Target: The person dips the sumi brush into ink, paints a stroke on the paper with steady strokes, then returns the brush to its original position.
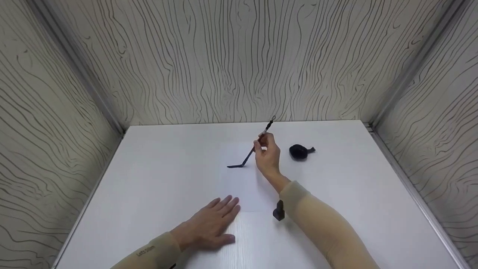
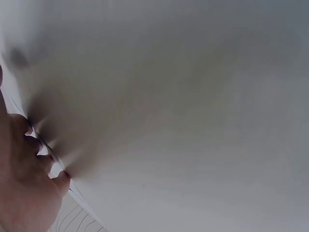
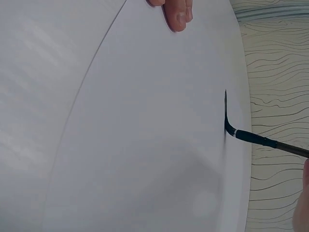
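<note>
My right hand (image 1: 268, 155) pinches a slim dark calligraphy brush (image 1: 249, 156) by its handle, thumb and fingers round it. Its bent tip touches a white sheet of paper (image 1: 242, 186), at the right end of a short black stroke (image 1: 234, 166). The right wrist view shows the brush (image 3: 251, 138) with its wet black hairs bent against the sheet. My left hand (image 1: 214, 224) lies palm down with straight fingers, its fingertips on the lower left part of the paper. In the left wrist view that hand (image 2: 24, 179) is only partly visible.
A small round black dish (image 1: 298, 152) with a stubby handle sits to the right of my right hand. Everything lies on a white table (image 1: 160, 160), walled at the back and sides by wood-grain panels (image 1: 224, 63). A black device (image 1: 279, 212) hangs at my right wrist.
</note>
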Demonstrator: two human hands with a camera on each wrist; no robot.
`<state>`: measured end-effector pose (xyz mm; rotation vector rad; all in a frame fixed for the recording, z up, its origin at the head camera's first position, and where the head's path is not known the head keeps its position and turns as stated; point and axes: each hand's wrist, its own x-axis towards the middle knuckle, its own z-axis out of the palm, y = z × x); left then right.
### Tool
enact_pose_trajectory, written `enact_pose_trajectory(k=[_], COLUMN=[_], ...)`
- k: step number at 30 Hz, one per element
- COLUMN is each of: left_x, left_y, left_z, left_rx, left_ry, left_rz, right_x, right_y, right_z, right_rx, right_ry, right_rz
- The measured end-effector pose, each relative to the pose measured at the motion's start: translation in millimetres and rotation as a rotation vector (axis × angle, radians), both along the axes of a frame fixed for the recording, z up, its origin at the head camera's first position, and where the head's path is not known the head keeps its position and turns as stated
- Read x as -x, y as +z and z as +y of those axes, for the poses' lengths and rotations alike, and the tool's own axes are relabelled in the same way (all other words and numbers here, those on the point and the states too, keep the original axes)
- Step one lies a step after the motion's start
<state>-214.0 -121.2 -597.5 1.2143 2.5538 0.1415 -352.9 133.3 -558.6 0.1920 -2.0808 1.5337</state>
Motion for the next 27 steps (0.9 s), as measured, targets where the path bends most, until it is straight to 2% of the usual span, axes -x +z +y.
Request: enact_pose_trajectory(k=[7,16,27], left_x=[-0.6,0.4,-0.5], left_y=[-0.9,-1.1,-0.5], left_z=[0.0,-1.1,-1.9], left_rx=[-0.011,-0.025,-0.026], left_ry=[0.012,-0.004,-0.037], left_rz=[-0.014,-0.010,0.027], right_x=[0.4,2.0,-0.1], right_y=[0.0,1.7,4.1], right_z=[5.8,12.5,19.8], right_rx=[-0.013,-0.022,-0.025], right_ry=[-0.026,-0.046,-0.069], right_rz=[-0.015,-0.051,-0.046])
